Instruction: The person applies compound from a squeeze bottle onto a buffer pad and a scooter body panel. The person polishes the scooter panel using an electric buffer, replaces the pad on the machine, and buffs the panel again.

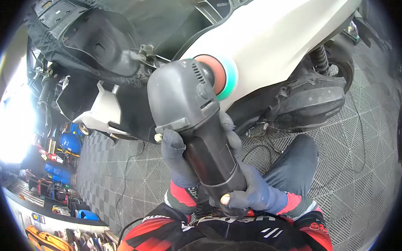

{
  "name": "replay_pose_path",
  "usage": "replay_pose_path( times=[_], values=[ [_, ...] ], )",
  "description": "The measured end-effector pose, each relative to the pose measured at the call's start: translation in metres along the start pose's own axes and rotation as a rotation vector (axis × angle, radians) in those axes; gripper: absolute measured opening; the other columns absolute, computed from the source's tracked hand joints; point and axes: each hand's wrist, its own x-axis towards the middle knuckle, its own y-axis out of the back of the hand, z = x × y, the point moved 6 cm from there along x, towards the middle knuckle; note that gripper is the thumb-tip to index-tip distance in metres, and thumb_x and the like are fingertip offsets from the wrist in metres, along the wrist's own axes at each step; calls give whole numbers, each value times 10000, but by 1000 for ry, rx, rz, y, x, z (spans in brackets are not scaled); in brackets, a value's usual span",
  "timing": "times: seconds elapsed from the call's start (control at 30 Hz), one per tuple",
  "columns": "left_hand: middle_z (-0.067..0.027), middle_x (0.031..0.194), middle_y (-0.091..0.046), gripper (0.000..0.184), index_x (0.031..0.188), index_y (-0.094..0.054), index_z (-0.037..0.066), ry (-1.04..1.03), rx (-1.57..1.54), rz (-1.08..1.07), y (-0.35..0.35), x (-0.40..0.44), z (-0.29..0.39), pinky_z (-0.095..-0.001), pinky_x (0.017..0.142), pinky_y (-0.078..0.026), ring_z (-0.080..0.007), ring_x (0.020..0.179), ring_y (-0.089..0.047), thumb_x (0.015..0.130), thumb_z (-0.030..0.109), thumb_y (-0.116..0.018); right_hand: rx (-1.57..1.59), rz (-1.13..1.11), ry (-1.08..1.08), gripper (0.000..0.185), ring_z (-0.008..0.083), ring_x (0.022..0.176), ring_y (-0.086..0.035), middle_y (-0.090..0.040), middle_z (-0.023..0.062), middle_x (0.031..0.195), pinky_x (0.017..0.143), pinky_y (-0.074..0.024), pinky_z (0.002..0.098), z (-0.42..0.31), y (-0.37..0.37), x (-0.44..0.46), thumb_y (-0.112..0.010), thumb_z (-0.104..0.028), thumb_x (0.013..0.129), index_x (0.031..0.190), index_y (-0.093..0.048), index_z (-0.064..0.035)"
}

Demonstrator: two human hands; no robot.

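A black power polisher [180,96] is held between both my hands, tilted with its head up and to the left. Its round orange and teal pad [229,78] lies against a white scooter side panel [274,44]. My left hand [177,158], in a dark glove with a bare thumb tip, is closed around the tool's neck just behind the head. Gloved fingers show along the neck's far side. Around the rear of the handle my right hand [255,191] is wrapped, its bare thumb tip on top. The tool's switch cannot be made out.
The scooter's open black seat compartment [99,44] is at the upper left, its engine casing [306,100] at the right. Dark cables [130,160] run over the grey tiled floor [100,166]. Blue containers [70,143] and a cluttered bench stand at the left. My bent knee [299,160] is close to the engine.
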Motion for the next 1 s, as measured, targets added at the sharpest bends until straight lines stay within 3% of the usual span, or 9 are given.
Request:
replay_pose_path(
  times=[0.07, 0.2, 0.27, 0.43, 0.53, 0.63, 0.7, 0.8, 1.0],
  values=[
    [-223, 1079, -646, 972, 1326, -492, -74, 44, 154, 6, -12, 4, 3, -380, 685, -637, -297, 851, -730, 821, 740, -659, 35, 30, 58, 724, 187, 910, -665, -670, 135, 1079, 795, -551, 336, -5, -4, -2, -776, -261, 804, 1380, -448, 29],
    [-234, 1084, -651, 970, 1317, -506, -70, 73, 166, -83, -29, 15, 6, -361, 671, -631, -294, 847, -730, 824, 756, -640, 121, 47, 122, 739, 180, 951, -651, -654, 128, 1119, 807, -544, 337, -15, -14, -4, -781, -266, 810, 1396, -437, 23],
    [-233, 1096, -649, 974, 1312, -517, -67, 47, 159, -49, -23, 15, 8, -367, 668, -630, -293, 846, -726, 828, 772, -622, 70, 36, 42, 1034, 239, 1384, -406, -407, 161, 1511, 1155, -331, 387, -12, -12, -1, -802, -241, 747, 1565, -245, 59],
    [-209, 1098, -647, 961, 1319, -513, -53, -75, 151, 32, 9, -2, 7, -375, 663, -623, -286, 846, -718, 856, 787, -572, -29, 1, 33, 945, 197, 1289, -487, -485, 146, 1445, 1107, -378, 343, -9, 1, 11, -776, -258, 799, 1554, -290, 36],
    [-198, 1104, -645, 963, 1316, -506, -51, -144, 287, 185, 23, -7, 15, -373, 665, -621, -280, 849, -716, 859, 794, -559, -18, -36, -94, 927, 189, 1272, -505, -519, 137, 1415, 1095, -390, 326, -1, 4, 17, -768, -241, 811, 1550, -289, 49],
    [-192, 1114, -637, 949, 1305, -503, -50, -117, 377, 158, 18, -1, 21, -374, 668, -621, -283, 855, -717, 860, 785, -567, -32, -17, 30, 925, 182, 1266, -511, -527, 130, 1409, 1093, -395, 325, -8, -1, 18, -763, -223, 818, 1557, -277, 49],
    [-202, 1114, -631, 912, 1294, -501, -46, -53, 179, 15, 1, 7, 16, -376, 658, -620, -282, 845, -718, 876, 762, -568, -86, 77, 97, 902, 174, 1276, -507, -529, 132, 1409, 1086, -406, 332, -9, -4, 12, -751, -209, 829, 1555, -280, 45],
    [-217, 1107, -627, 885, 1283, -511, -49, -54, 238, -86, -16, 19, 18, -373, 643, -618, -284, 820, -720, 892, 743, -561, -79, 131, 148, 897, 182, 1283, -507, -523, 138, 1415, 1089, -406, 340, -25, -12, 5, -757, -232, 840, 1545, -275, 46],
    [-229, 1040, -654, 879, 1283, -516, -66, 23, 114, -97, -57, 41, 16, -368, 637, -637, -287, 779, -732, 911, 730, -547, -4, 188, 213, 851, 190, 1279, -511, -520, 143, 1400, 1075, -418, 351, -57, -24, -9, -754, -288, 866, 1512, -297, 27]
  ],
)
